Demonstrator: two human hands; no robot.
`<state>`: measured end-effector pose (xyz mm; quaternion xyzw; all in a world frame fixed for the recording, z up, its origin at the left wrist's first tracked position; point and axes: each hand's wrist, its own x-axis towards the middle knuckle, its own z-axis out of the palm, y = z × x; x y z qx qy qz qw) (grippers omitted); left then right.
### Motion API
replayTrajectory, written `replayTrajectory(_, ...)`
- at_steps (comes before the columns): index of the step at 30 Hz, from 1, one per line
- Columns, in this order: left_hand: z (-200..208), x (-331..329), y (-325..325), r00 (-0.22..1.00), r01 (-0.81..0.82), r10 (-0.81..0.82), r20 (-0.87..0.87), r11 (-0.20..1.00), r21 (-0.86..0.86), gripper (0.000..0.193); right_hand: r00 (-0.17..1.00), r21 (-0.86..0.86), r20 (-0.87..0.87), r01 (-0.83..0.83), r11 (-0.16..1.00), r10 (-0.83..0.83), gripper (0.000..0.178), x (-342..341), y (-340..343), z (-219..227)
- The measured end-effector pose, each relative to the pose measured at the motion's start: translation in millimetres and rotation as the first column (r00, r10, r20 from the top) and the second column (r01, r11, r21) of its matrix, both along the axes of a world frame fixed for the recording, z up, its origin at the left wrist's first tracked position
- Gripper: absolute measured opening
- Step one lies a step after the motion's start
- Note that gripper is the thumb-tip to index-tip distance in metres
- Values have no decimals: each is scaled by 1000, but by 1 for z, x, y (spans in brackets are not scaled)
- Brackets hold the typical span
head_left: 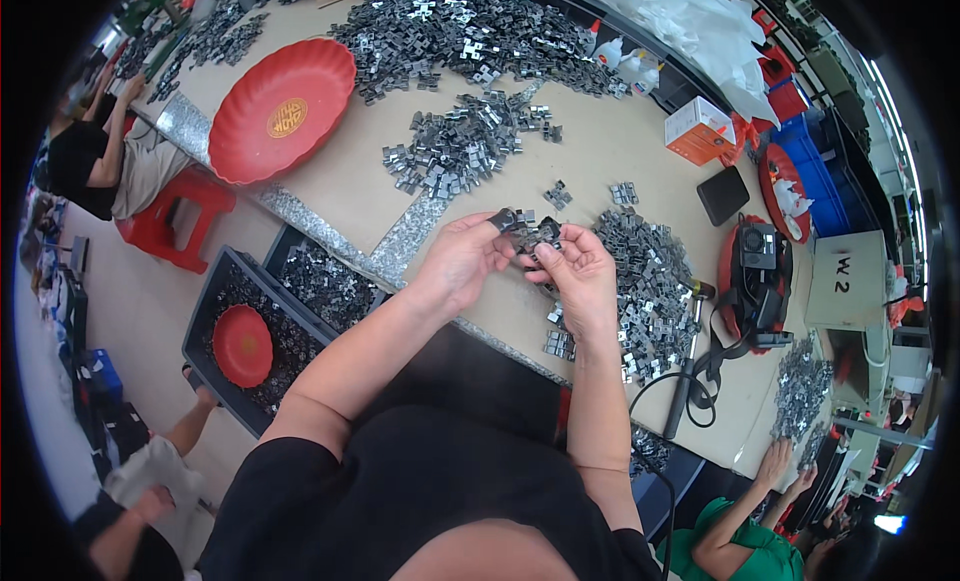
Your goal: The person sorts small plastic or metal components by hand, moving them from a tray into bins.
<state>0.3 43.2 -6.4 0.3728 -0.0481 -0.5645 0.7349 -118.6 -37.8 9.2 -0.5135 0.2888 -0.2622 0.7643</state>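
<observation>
My left hand and my right hand meet over the table's near part. Pinched between their fingertips are small dark metal clip-like parts; their exact shape is partly hidden by my fingers. Something dark covers the tip of a left finger. Just beyond my hands lie two small clusters of metal parts. A pile of silvery and dark metal parts spreads beside my right wrist, and another pile lies ahead of my left hand.
A large heap of parts covers the far table. A red scalloped tray sits at left. Grey bins of parts stand below the edge. At right are a hammer-like tool, a black device and a box. Other people work nearby.
</observation>
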Motion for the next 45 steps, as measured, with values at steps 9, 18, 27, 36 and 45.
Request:
replayTrajectory(9,3,-4,2,996,-17,11,87,997,73,12,999,-60,-53,2,998,-5,25,4,3,0)
replayTrajectory(18,8,-9,3,961,-94,98,260,995,-24,10,998,60,-62,-19,998,22,21,4,-2,0)
replayTrajectory(27,4,4,3,986,13,-13,167,1000,4,12,995,-15,-56,-84,996,83,22,5,-3,2)
replayTrajectory(36,12,-2,5,954,-37,43,296,999,-26,10,995,64,-15,-97,993,98,25,3,-6,0)
replayTrajectory(45,6,1,9,964,29,-20,266,999,-28,14,991,28,-44,-127,991,128,26,3,-5,5)
